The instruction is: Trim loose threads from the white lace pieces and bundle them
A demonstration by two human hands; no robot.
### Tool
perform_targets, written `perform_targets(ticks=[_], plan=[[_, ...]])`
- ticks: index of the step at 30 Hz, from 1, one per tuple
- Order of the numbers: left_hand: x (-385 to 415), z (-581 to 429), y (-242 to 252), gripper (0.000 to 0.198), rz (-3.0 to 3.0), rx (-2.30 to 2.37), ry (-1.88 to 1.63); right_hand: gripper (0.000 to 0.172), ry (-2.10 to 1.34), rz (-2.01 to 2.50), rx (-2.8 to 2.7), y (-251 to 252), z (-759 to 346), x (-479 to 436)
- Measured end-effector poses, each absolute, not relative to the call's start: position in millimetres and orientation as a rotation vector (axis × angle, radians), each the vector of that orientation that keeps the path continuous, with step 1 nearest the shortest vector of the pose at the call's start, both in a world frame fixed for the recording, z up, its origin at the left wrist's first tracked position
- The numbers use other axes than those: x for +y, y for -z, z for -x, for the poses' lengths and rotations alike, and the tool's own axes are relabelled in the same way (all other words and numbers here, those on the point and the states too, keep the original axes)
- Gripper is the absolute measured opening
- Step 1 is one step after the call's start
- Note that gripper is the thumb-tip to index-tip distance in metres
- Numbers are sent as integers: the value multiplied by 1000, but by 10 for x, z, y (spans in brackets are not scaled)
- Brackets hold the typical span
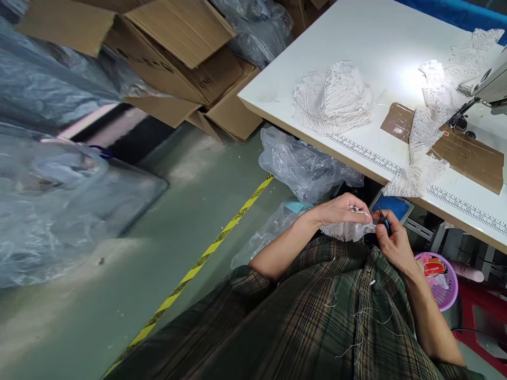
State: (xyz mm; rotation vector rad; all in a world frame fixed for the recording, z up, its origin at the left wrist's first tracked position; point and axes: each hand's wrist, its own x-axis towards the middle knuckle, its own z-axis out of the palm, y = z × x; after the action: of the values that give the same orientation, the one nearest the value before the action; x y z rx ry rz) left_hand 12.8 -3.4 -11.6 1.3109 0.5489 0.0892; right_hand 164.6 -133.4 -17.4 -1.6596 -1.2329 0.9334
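Note:
My left hand is closed on a bunched piece of white lace fabric just above my lap. Close beside it, my right hand grips small dark thread snips, their blades pointing up by the lace's right end. Whether the blades touch the lace I cannot tell. A pile of white lace lies on the sewing table. A long lace strip runs from the sewing machine to the table's front edge and hangs slightly over it.
Brown tape patches and a printed ruler mark the tabletop. Below it hang clear plastic bags. A purple basket with scraps stands at the right, near a red stool. Open cardboard boxes and wrapped bundles fill the left.

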Motion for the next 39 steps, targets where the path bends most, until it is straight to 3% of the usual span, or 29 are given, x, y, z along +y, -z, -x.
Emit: perform_targets(ticks=[8,13,22,31,39], plan=[[-101,21,570,58,-1386,644,-195,48,-1216,1617,-869,215,-1775,-1430],[-88,143,774,56,-1692,880,-225,49,-1139,1604,-778,312,-1924,-1482],[-40,184,636,52,-1856,1056,-74,46,-923,1649,-823,396,-1862,-1380],[-225,129,-89,13,-1781,359,-28,37,-933,1603,-1029,429,-1806,-1279],[-180,46,-225,7,-2077,433,-366,28,-1097,1393,-1209,276,-1626,-1258]])
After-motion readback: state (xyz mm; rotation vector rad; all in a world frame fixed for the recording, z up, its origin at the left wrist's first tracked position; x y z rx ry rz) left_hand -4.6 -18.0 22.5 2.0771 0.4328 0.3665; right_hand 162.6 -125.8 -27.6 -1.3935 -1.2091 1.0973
